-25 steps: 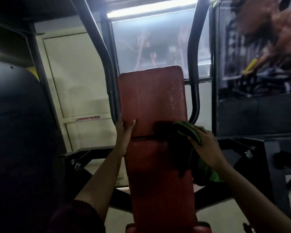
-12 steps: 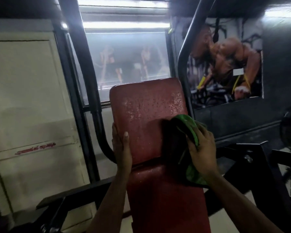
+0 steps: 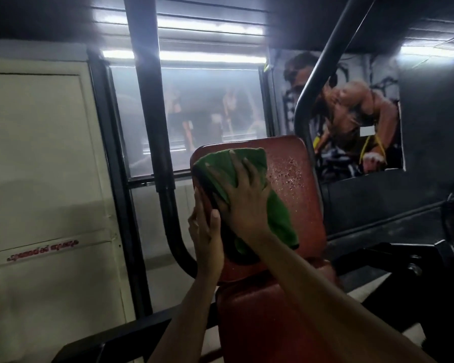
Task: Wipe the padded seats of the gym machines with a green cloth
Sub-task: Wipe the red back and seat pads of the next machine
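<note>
A red padded backrest [image 3: 296, 195] stands upright in the middle, with water droplets on its upper right part. Below it lies the red seat pad [image 3: 257, 326]. My right hand [image 3: 244, 197] presses the green cloth [image 3: 278, 218] flat against the upper left of the backrest, fingers spread and straight. The cloth reaches up to the pad's top edge and hangs down to the right of my wrist. My left hand [image 3: 205, 231] grips the backrest's left edge, thumb on the front face.
Black curved frame tubes [image 3: 157, 153] rise left and right of the backrest. A black steel frame [image 3: 404, 252] runs to the right. Behind are a white panel [image 3: 42, 179], a glass window [image 3: 194, 113] and a wall poster [image 3: 351, 121].
My right hand has swept the cloth from the backrest's right edge up and across to its upper left. My left hand keeps its hold on the left edge, now slightly higher.
</note>
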Demonstrator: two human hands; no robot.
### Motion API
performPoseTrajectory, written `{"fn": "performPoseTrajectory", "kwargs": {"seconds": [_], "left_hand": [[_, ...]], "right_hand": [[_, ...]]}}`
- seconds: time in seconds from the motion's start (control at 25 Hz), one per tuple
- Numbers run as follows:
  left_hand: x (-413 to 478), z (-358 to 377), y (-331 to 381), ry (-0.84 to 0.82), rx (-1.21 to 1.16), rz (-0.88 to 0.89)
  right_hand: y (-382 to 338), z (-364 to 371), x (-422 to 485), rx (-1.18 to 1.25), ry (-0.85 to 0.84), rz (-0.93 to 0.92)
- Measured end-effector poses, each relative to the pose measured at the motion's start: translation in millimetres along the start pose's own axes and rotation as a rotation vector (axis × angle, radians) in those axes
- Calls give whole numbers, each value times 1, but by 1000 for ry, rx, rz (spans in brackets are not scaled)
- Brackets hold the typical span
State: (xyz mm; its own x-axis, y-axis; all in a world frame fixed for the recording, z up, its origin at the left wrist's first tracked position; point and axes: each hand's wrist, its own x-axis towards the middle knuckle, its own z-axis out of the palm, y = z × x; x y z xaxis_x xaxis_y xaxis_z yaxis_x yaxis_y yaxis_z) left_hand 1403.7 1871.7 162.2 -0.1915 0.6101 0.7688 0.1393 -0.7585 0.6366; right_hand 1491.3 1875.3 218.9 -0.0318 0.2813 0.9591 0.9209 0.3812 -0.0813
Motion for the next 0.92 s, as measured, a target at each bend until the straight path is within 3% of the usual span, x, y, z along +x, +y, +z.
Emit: {"fn": "performPoseTrajectory", "kwargs": {"seconds": [0.32, 0.48, 0.52, 0.64, 0.68, 0.92], "left_hand": [[-1, -2, 2, -26, 43, -28], [-1, -2, 5, -34, 68, -30], [-1, -1, 6, -35, 61, -34], [1, -2, 6, -19, 64, -41], [0, -3, 6, -22, 65, -59], [-6, -4, 8, -54, 81, -60]], "right_hand": [[37, 7, 20, -132, 129, -54], [72, -18, 39, -76, 77, 410], [59, -17, 38, -49, 82, 349], [4, 5, 21, -92, 55, -134], [2, 8, 24, -96, 47, -172], [86, -9, 46, -126, 78, 201]]}}
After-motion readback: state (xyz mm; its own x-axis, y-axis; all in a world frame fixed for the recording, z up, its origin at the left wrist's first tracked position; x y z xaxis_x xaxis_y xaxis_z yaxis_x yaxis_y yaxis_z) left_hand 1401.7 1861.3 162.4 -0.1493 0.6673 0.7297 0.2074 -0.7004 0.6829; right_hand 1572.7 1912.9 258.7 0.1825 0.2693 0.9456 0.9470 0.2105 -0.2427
